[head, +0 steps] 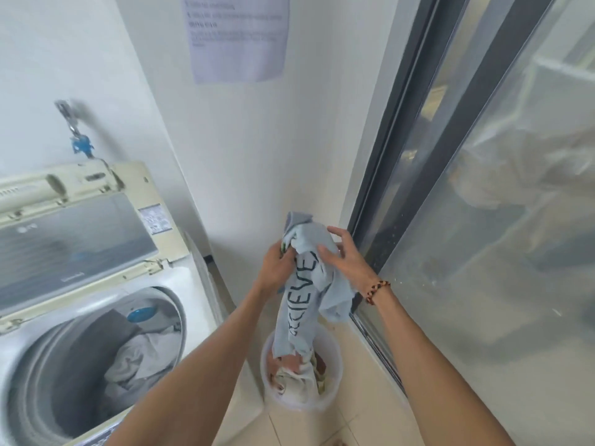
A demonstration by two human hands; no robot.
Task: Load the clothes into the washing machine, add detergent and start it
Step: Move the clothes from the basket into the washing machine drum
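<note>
Pale blue shirt (pixel 304 284) bunched within both hands' fingers (pixel 325 252)

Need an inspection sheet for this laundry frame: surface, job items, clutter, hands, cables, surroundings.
Surface: pale tiled floor; washer and basket stand on it.
Job's things: top-load washing machine, lid raised, grey and white clothes already in the drum. Light blue shirt with dark lettering, held up, its lower end hanging into the white laundry basket, which holds more garments. Detergent: nothing seen.
Clutter: nothing seen.
Hands: left hand grips the shirt near its top; right hand holds it, fingers partly spread; beaded bracelet on the right wrist.
Cables: nothing seen; blue-handled tap on the wall above the washer.
Surroundings: paper notice on the wall, text unreadable; sliding glass door at right.
</note>
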